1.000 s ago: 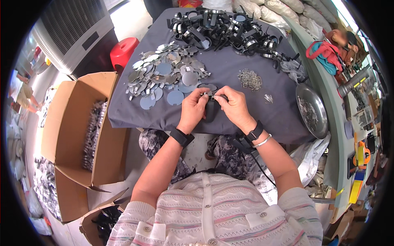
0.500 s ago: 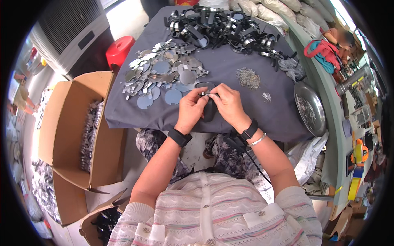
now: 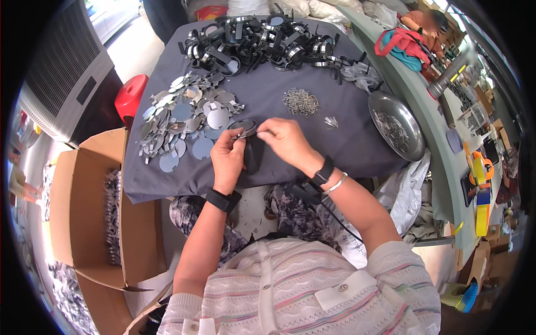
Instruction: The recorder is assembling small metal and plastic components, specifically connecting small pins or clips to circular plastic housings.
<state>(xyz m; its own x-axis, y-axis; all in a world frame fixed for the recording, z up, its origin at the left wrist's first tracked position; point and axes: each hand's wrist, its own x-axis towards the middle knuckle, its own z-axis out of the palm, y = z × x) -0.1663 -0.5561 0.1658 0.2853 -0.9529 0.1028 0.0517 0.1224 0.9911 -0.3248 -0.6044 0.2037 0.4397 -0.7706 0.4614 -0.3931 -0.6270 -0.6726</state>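
Observation:
My left hand (image 3: 228,162) is closed on a black-handled ring part (image 3: 253,156), a round piece with a metal band at its top and a dark handle hanging toward me. Just right of the ring is my right hand (image 3: 287,140), its thumb and fingertips pinched together. Anything between those fingertips is too small to make out. Left of my hands lies a heap of flat metal discs (image 3: 181,113), with small tabs showing on some. Beyond my right hand are a small pile of metal pins or screws (image 3: 300,102) and a few small metal strips (image 3: 331,121).
Similar black-handled parts (image 3: 262,42) are heaped along the table's far side. A steel bowl (image 3: 397,127) of small metal pieces stands at the right edge. Cardboard boxes (image 3: 139,234) and a red stool (image 3: 132,95) flank the left. Another person (image 3: 419,25) sits far right.
My right hand has drawn back to the right from the ring, where both hands met before. The ring's round top now shows more. The whole view has shifted too.

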